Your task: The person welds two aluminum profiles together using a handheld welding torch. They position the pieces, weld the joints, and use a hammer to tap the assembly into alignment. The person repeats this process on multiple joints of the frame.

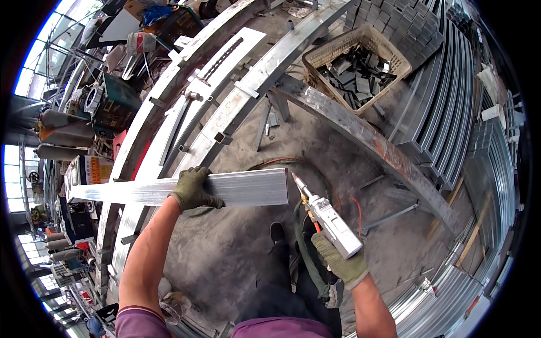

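Observation:
My left hand (195,190), in an olive work glove, grips a long rectangular metal tube (251,187) from above, fingers over its far edge. The tube reaches left across the rails, and its near end points at the nozzle of a handheld welding gun (333,225). In my right hand (341,260), also gloved, is that white, boxy gun, tilted up and left. A small gap shows between its pointed tip and the tube's end. An orange hose and a green-sheathed cable (307,262) run down from the gun.
Long steel rails (225,115) on legs curve across the left, carrying a hammer (194,96) and short tube pieces. A rusty beam (366,138) slants right below a plastic basket (408,66) of dark metal offcuts. Stacked metal profiles (445,107) fill the right. Hoses lie on the floor.

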`<act>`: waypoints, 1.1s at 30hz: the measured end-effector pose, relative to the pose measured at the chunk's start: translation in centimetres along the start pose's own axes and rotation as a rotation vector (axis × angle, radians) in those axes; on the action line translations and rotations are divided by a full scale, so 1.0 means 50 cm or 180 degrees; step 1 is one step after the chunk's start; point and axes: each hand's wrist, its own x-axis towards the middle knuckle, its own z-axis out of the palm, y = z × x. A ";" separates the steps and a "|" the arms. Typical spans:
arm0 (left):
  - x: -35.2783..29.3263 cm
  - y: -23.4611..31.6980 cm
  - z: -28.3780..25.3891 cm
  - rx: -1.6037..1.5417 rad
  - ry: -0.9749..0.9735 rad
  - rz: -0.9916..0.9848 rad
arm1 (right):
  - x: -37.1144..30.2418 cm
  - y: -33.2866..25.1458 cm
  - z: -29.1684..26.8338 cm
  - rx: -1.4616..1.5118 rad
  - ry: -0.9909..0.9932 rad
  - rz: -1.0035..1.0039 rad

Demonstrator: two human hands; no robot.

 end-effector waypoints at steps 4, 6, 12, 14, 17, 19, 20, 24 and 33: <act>-0.003 -0.007 0.010 -0.0183 0.0203 0.0193 | -0.003 0.013 0.033 -0.0025 0.0180 -0.0109; 0.002 -0.003 0.005 -0.0190 0.0213 0.0156 | -0.001 0.007 0.040 0.0064 0.0159 0.0123; 0.000 -0.018 0.019 -0.0270 0.0335 0.0296 | 0.003 0.006 0.058 -0.0016 0.0244 0.0096; -0.001 -0.018 0.017 -0.0314 0.0322 0.0281 | 0.004 0.006 0.065 0.0079 0.0289 0.0243; -0.001 -0.021 0.023 -0.0355 0.0498 0.0410 | 0.007 0.005 0.066 0.0087 0.0309 0.0239; -0.002 -0.019 0.022 -0.0357 0.0476 0.0400 | 0.005 0.012 0.063 -0.0016 0.0234 0.0256; -0.003 -0.019 0.021 -0.0354 0.0464 0.0389 | 0.006 0.014 0.064 -0.0038 0.0220 0.0235; -0.004 -0.016 0.019 -0.0314 0.0469 0.0375 | 0.011 0.005 0.069 -0.0024 0.0176 0.0262; -0.004 -0.024 0.030 -0.0378 0.0570 0.0431 | 0.017 -0.012 0.079 0.0253 0.0214 0.0348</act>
